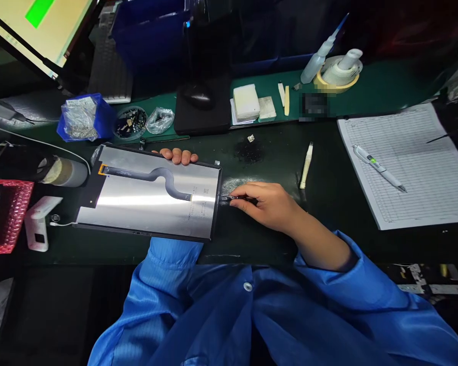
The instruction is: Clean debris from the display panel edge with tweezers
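Note:
A silver display panel (145, 203) with a dark flex cable (156, 178) across its back lies face down on the dark mat. My left hand (179, 155) reaches under it, and only the fingertips curl over its far edge, gripping the panel. My right hand (265, 203) is pinched on thin dark tweezers (229, 197). The tweezer tips touch the panel's right edge.
A ruled log sheet (423, 173) with a pen (379, 168) lies at right. A white stick tool (306, 165) lies near my right hand. At the back are white foam blocks (246, 101), a tape roll with bottles (338, 71), a mouse (198, 94), a blue parts bin (82, 117) and a monitor (38, 30). At left, a red bubble-wrap tray (7, 213).

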### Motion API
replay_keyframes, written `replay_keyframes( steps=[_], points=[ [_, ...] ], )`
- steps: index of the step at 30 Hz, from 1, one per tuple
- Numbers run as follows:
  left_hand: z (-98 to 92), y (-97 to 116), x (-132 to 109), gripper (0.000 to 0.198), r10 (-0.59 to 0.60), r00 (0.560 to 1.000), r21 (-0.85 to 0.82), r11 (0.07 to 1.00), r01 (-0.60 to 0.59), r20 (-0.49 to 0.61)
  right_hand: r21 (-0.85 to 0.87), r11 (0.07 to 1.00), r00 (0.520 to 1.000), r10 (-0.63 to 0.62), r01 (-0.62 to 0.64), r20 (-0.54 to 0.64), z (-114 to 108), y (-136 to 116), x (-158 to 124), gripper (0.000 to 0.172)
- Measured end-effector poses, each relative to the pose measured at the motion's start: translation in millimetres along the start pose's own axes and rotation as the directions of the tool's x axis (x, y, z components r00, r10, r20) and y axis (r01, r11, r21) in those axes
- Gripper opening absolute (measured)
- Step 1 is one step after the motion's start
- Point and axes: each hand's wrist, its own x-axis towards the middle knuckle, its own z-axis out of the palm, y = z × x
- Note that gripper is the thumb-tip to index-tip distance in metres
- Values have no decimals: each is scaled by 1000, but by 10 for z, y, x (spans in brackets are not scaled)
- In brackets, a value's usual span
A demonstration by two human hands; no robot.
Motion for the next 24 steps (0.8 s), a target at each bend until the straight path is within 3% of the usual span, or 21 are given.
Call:
replay_keyframes(
  steps=[5, 8, 13, 19, 24],
  points=[
    [-71, -1, 12, 46, 19, 996, 84, 996, -26, 81, 9, 1000, 1000, -9, 9, 15, -10, 3, 0, 15],
    [-82, 7, 12, 49, 28, 997, 142, 989, -38, 72, 33, 999, 1000, 25, -26, 5, -5, -2, -4, 14],
    [-36, 14, -14, 47, 27, 997, 137, 990, -36, 67, -27, 998, 999, -53, 53, 9, -6, -2, 1, 16],
    [-24, 9, -6, 49, 19, 999, 142, 990, -23, 29, 40, 998, 999, 43, -44, 16, 4, 5, -9, 12],
    [-70, 11, 16, 48, 10, 998, 97, 995, -15, 54, -15, 998, 998, -57, 57, 11, -11, 1, 1, 16]
  ],
)
